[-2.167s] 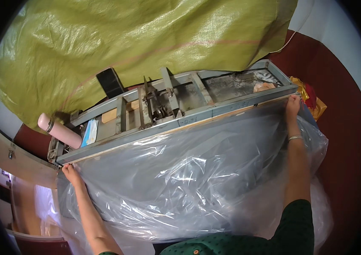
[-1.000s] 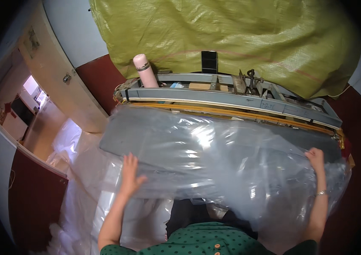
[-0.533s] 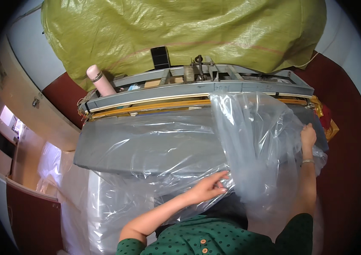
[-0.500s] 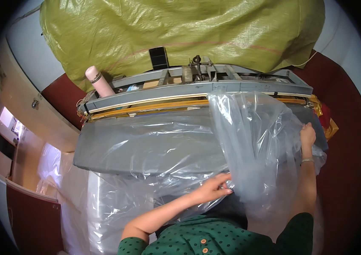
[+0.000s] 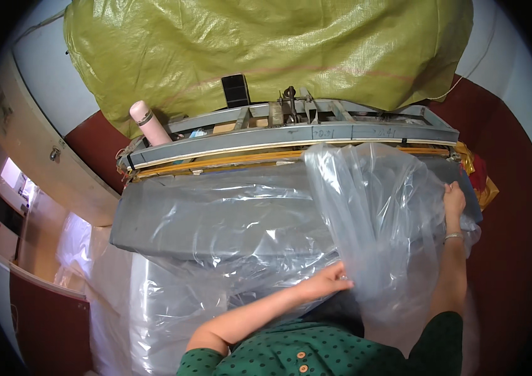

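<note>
A sheet of clear plastic film (image 5: pixel 372 225) lies gathered in long folds across the right half of a grey padded work surface (image 5: pixel 216 219). My right hand (image 5: pixel 454 200), with a bracelet on its wrist, is closed on the film's right side. Lower down, my left hand (image 5: pixel 325 282) is at the left edge of the folds. Its fingers and thumb seem to pinch the film there, though their tips are partly lost against it. More clear film hangs over the near edge of the surface, toward my lap.
Behind the surface runs a grey metal frame (image 5: pixel 234 139) with yellow strips (image 5: pixel 216 161) along it. A pink flask (image 5: pixel 150 124) and a dark phone (image 5: pixel 235 91) stand near it. A large yellow-green woven cover (image 5: pixel 266 44) rises beyond. A cabinet door (image 5: pixel 59 144) is at left.
The film's far end has slid slightly toward me, off the metal frame. My left hand has shifted a little right and nearer to me; my right hand keeps nearly the same place.
</note>
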Demonstrator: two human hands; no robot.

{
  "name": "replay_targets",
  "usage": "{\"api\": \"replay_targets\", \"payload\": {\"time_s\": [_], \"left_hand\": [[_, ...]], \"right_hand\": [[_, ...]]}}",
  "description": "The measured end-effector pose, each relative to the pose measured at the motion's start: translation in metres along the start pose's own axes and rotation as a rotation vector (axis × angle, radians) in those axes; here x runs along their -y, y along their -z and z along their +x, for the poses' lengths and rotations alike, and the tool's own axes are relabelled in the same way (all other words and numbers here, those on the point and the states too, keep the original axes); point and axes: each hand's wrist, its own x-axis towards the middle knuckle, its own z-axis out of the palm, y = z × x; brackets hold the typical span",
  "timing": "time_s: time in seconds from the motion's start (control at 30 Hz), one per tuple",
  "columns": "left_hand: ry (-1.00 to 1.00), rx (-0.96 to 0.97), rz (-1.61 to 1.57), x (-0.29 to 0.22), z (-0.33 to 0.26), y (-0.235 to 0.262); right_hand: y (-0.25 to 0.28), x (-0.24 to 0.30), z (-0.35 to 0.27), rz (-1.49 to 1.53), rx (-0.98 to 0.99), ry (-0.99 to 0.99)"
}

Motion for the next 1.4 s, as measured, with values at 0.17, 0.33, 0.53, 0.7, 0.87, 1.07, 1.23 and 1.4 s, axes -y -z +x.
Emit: {"api": "replay_targets", "payload": {"time_s": [0.17, 0.33, 0.53, 0.7, 0.87, 1.07, 1.23, 1.4], "left_hand": [[0.108, -0.271, 0.387, 0.01, -0.033, 0.027], [-0.835, -0.917, -0.108, -0.126, -0.171, 0.135], [-0.928, -1.053, -0.459, -0.103, -0.229, 0.156], [-0.118, -0.672, -0.449, 0.109, -0.183, 0.09], [-0.064, -0.502, -0.185, 0.073, -0.155, 0.068], [-0.045, -1.056, -0.618, 0.082, -0.176, 0.066], [-0.329, -1.523, -0.835, -0.011, -0.215, 0.115], [-0.917, -1.806, -0.174, -0.108, -0.36, 0.255]], "right_hand": [[-0.005, -0.008, 0.002, 0.024, -0.052, 0.056], [0.002, -0.028, 0.001, 0.062, -0.006, 0.044], [-0.007, -0.027, 0.002, 0.088, 0.001, 0.093], [-0.025, -0.029, 0.012, 0.091, -0.035, 0.118], [-0.025, -0.047, 0.016, 0.067, -0.014, 0.111], [-0.036, -0.043, 0.018, 0.127, -0.033, 0.13], [-0.033, -0.059, 0.02, 0.23, -0.046, 0.101], [-0.027, -0.058, 0.02, 0.375, -0.104, 0.098]]}}
